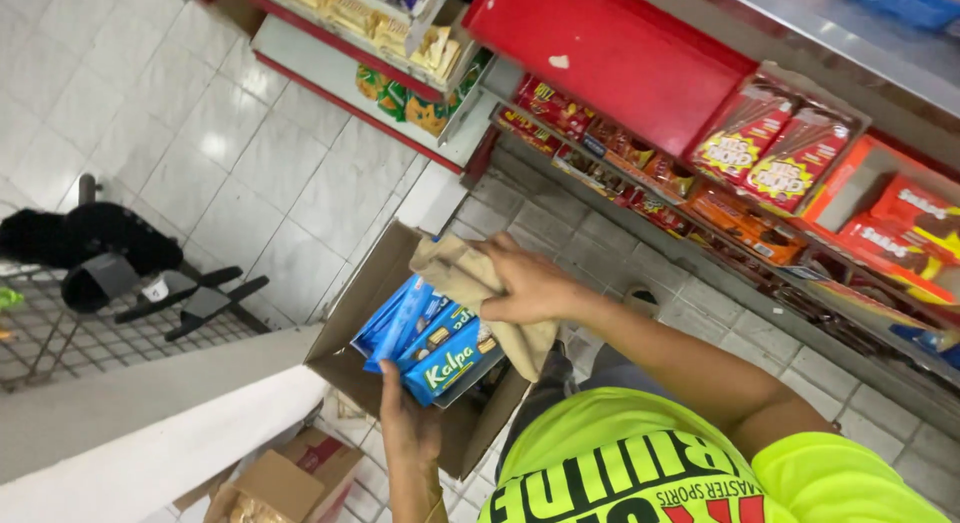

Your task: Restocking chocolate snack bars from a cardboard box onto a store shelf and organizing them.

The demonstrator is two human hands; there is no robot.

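Observation:
An open brown cardboard box (365, 293) sits in front of me, filled with several blue snack packs (415, 328). My left hand (408, 423) comes up from below and grips the nearest blue pack (452, 361) at its lower end. Above the packs, my right hand (530, 286) is closed on a crumpled beige cloth (462, 273), which rests against the tops of the packs. I wear a neon yellow shirt (640, 463), seen at the bottom right.
Store shelves (700, 198) on the right hold red and orange snack packages; a shelf with yellow packets (400, 43) stands at the top. A black chair (110, 258) and a wire grid are on the left. A white ledge (150, 433) and a smaller cardboard box (285, 478) lie below.

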